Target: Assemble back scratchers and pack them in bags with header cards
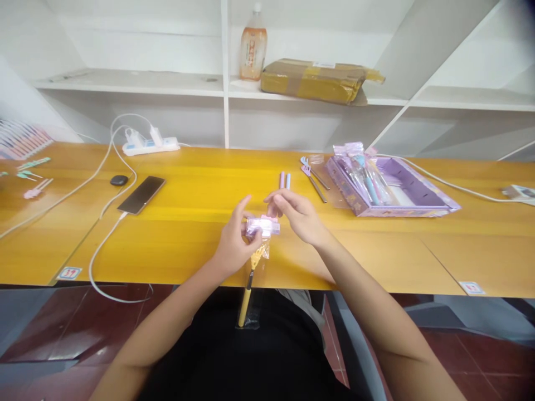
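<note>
My left hand [236,242] pinches the purple-and-white top of a clear plastic bag [262,227] between thumb and fingers. Inside the bag hangs a yellow back scratcher [246,303], claw head up, its handle reaching down past the table's front edge in front of my black top. Just right of the bag's top, my right hand [295,214] is closed, thumb and fingertips together; what they hold, if anything, is hidden. Beyond my hands lie a purple tube and a blue tube [288,180], beside two metal-rod back scratchers [314,181] with claw heads.
A purple tray [422,210] with several bagged back scratchers stands to the right. On the left lie a phone [142,195], a black case [119,180], a white power strip [150,146] and cables. A bottle [253,47] and taped carton [313,78] sit on the shelf.
</note>
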{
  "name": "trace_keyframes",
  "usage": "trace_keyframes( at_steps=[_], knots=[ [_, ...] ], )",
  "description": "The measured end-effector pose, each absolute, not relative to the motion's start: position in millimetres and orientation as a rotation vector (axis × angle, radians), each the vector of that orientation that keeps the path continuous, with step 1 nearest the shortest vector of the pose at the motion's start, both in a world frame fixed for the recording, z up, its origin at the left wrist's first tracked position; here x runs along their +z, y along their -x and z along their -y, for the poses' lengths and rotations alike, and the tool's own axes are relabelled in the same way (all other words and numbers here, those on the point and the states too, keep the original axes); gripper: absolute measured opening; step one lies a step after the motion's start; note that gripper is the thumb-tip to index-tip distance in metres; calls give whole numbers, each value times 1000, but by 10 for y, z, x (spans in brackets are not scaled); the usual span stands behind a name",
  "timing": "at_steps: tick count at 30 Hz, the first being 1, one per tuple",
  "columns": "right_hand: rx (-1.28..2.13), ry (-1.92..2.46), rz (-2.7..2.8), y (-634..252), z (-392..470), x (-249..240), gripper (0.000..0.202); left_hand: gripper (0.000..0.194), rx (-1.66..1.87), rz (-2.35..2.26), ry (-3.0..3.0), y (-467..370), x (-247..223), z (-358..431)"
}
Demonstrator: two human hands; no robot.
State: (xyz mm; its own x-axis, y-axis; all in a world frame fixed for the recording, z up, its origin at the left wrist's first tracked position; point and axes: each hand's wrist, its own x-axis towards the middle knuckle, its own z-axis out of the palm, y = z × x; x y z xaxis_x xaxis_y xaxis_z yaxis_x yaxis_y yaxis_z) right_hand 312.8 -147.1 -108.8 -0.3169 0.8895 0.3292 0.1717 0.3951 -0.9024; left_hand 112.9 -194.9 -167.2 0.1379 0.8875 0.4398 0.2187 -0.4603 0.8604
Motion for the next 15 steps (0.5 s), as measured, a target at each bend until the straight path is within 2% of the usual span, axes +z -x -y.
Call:
trace_keyframes(
  at_steps=[2,5,8,11,15],
  knots=[
    [1029,916,1765,-3161,1483,-1098,46,87,1341,-1052,-1739,-1138,-1690,1952],
    [1031,972,1928,-3189,1520,-1132,37,85,1337,-1018,-1762,-1126,-1695,1957],
    [1049,1040,2068,-3191,1557,-1191,24,66,1321,-953,-1738,-1105,-1694,1956],
    [1091,1101,2041,-3189,1580,-1262,21,40,1289,-993,-1642,-1102,-1700,1940],
    [1291,1086,1881,-3214,1650,-1360,31,42,1238,-1069,-1637,-1118,-1711,1915]
  ],
)
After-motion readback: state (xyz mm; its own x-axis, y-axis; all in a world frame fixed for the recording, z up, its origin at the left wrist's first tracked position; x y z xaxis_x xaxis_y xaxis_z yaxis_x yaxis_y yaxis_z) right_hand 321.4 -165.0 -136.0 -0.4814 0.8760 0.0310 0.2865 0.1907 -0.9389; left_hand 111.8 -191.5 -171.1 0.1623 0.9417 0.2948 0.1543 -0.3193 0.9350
